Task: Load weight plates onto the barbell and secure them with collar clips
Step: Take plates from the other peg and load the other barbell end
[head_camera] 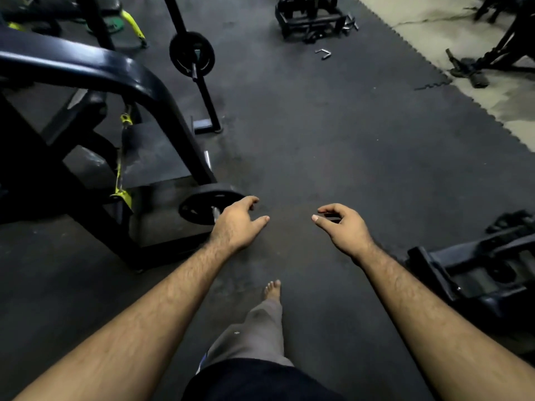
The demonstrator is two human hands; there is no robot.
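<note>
Both your hands reach forward empty: your left hand is loosely spread, your right hand half-curled around nothing. A black weight plate sits just beyond your left fingers, another plate well ahead on a bar.

Gym: rubber mat floor, weight plates, black machine frame.

The left hand is covering the near edge of the weight plate, so whether it's touching is anyone's guess. Far ahead of the right hand, some small metal bits are lying there, too tiny to identify. Off to that hand's right, dark equipment is getting chopped by the frame edge.
</note>
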